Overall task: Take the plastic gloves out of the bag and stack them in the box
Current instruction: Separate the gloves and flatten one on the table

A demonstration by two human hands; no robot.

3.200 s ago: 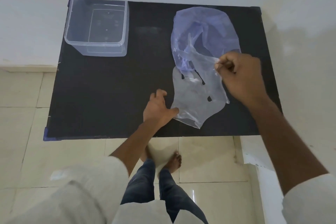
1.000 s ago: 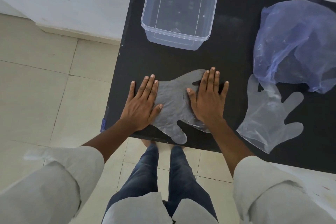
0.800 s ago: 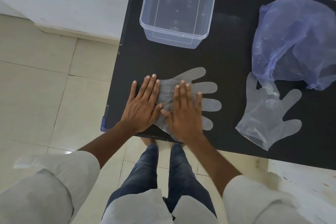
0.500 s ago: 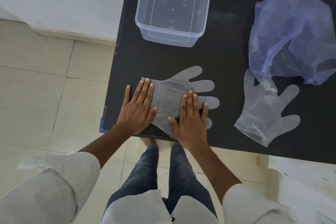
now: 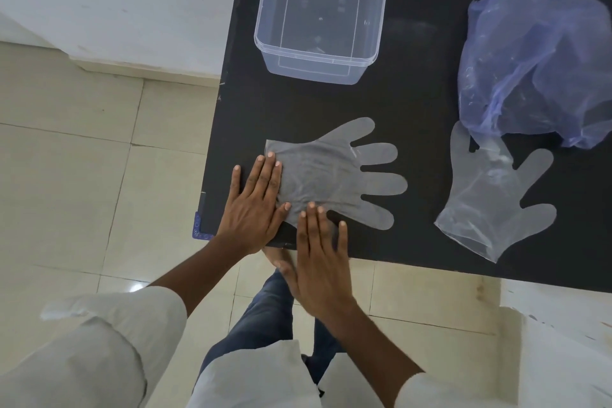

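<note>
At the far left of the frame I see the pale floor tiles (image 5: 82, 175) and a white wall (image 5: 116, 0) above them. My left hand (image 5: 253, 209) lies flat on the black desk (image 5: 414, 103), low and just left of the middle. My fingers (image 5: 270, 172) there are straight and close together, and their tips press on the cuff end of a clear plastic glove (image 5: 331, 175). That glove lies flat on the desk in the middle of the frame, with its own finger parts pointing to the right.

Just right of my left hand is my right hand (image 5: 321, 262). It is flat too, with the fingers (image 5: 313, 225) straight and a little apart. The tips touch the bottom edge of the same glove, and the rest of the hand hangs past the near edge of the desk. Neither hand grips anything.

Above the glove, at the top middle of the frame, stands the clear box (image 5: 319, 10). I see no glove in it.

Further right, a second clear glove (image 5: 490, 205) lies on the desk, more puffy and wrinkled. Its finger parts point up and to the right. One tip goes under the mouth of the blue bag (image 5: 536, 66), which sits crumpled at the upper right of the frame.
</note>
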